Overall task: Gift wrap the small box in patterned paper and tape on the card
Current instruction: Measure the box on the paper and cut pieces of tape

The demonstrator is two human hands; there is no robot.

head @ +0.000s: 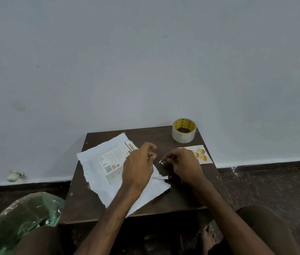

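A small white printed box (113,162) lies on a sheet of paper (97,183), white side up, on a low dark table (90,207). My left hand (139,168) hovers over the box's right end with its fingers spread and curled, and holds nothing that I can see. Just to its right, the fingertips of my right hand (184,166) pinch a small shiny piece of tape (162,161). Behind my right hand lies the card (203,155), printed with yellow fruit. A roll of clear tape (183,131) stands at the table's back right.
Scissors (162,178) with a red pivot lie on the paper's right edge, their handles hidden under my right wrist. A green plastic bag (25,218) sits on the floor at left. A white wall rises behind the table. My knees and a bare foot (208,238) are below.
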